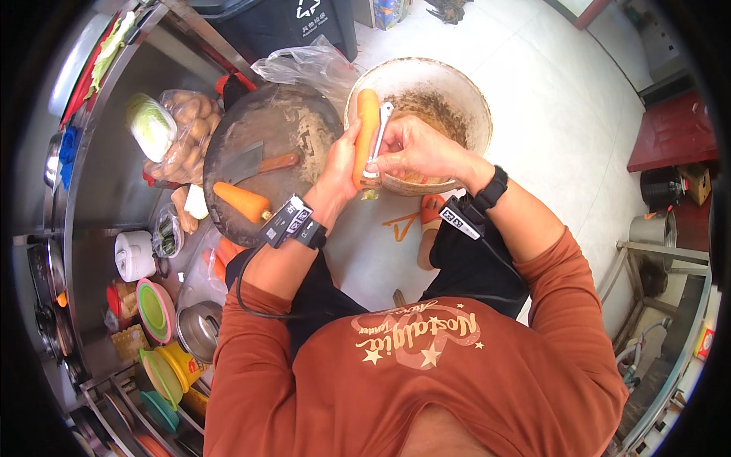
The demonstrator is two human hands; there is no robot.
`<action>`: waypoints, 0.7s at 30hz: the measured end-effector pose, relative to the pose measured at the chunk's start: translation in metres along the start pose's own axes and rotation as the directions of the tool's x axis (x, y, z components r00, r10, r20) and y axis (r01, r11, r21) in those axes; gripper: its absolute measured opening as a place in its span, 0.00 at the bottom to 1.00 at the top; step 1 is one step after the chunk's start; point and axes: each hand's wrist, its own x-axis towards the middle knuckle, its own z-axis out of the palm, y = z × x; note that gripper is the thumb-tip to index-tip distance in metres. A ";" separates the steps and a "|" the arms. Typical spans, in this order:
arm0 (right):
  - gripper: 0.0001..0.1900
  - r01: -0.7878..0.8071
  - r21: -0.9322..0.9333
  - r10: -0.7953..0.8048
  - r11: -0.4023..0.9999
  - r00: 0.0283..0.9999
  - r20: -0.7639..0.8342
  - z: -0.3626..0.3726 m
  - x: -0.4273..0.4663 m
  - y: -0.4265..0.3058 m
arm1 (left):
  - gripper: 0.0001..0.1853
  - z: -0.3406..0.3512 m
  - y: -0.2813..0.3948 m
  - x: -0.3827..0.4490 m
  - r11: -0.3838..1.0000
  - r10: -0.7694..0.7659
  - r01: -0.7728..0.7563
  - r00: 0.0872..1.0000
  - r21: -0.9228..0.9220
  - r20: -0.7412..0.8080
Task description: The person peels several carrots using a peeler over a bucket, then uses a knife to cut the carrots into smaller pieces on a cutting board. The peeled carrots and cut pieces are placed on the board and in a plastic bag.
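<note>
My left hand (pixel 341 163) grips a large carrot (pixel 366 128), its stem end pointing towards me. In my right hand (pixel 420 149) is a metal vegetable peeler (pixel 384 128), held lengthwise against the carrot's right side. Both hands are over the near left rim of a white bucket (pixel 482 108), whose inner wall is stained brown. Left of my hands lies a round chopping board (pixel 311 203). On it rest a cleaver (pixel 244 164) with a wooden handle and another carrot (pixel 241 201).
A bag of potatoes (pixel 191 123) and a napa cabbage (pixel 151 128) lie beyond the board. Orange peel strips (pixel 401 225) are on the floor near my slipper (pixel 432 207). A dark waste bin (pixel 285 28) stands ahead. Basins (pixel 155 311) and a steel pot (pixel 198 330) sit at left.
</note>
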 end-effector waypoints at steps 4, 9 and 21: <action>0.11 -0.041 0.304 0.066 0.952 0.995 -0.071 -0.029 0.019 0.017 | 0.25 -0.001 0.004 -0.005 1.000 -0.001 0.003 0.996 -0.021 0.090; 0.11 -0.103 0.441 0.250 0.892 0.924 -0.289 -0.109 0.044 0.057 | 0.26 0.006 0.016 -0.026 0.981 -0.151 0.181 0.937 -0.069 0.315; 0.12 -0.115 0.341 0.069 0.933 0.987 0.144 -0.023 0.029 0.012 | 0.25 -0.012 0.024 -0.004 0.993 0.037 -0.042 0.998 -0.108 -0.052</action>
